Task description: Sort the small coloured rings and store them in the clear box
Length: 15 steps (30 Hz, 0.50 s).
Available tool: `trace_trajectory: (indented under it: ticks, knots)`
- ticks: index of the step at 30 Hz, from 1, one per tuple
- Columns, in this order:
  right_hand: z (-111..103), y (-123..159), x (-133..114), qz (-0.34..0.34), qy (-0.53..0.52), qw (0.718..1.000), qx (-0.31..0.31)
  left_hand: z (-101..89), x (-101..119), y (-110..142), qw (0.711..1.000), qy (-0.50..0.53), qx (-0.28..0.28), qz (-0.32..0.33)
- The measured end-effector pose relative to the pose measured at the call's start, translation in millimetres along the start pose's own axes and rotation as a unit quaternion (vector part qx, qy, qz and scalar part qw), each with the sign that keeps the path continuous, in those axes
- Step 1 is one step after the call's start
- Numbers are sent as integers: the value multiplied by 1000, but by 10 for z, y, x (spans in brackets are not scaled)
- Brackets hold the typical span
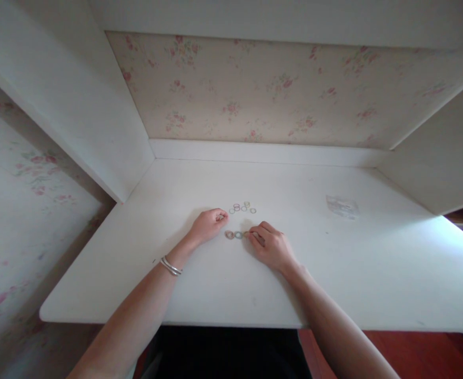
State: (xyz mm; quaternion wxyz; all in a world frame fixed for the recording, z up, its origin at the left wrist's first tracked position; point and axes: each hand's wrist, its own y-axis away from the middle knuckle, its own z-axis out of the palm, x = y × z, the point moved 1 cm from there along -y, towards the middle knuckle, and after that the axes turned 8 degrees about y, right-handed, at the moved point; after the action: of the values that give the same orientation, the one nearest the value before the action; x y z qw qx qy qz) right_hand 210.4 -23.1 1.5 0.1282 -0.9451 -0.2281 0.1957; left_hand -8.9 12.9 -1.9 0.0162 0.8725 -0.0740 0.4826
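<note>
Several thin, small coloured rings point(236, 207) lie loosely grouped on the white desk point(211, 179). Nearer to me is a row of thicker-looking rings: a brownish one point(229, 235), a greenish one point(238, 235) and a yellowish one point(246, 234). My right hand point(268, 245) has its thumb and fingertips closed on the yellowish ring at the row's right end. To the left of the loose rings, my left hand point(210, 225) rests on the desk with curled fingers. Whatever is inside it, if anything, is too small to make out.
A crumpled clear plastic bag point(342, 207) lies on the desk to the right. Behind the desk runs a low white ledge point(271, 152) below floral wallpaper point(231, 95). White side panels stand left and right.
</note>
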Motion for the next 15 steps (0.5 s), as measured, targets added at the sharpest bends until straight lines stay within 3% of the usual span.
trace_trajectory:
  ticks: [7,12,15]
  knots:
    - [-27,1,93,61,28,997,39,37,103,-59,1000,-9,7,8]
    - [-47,0,86,50,42,998,20,235,412,-265,987,-123,-2,106]
    - [-66,-4,103,48,42,998,14,361,549,-429,975,-192,4,109]
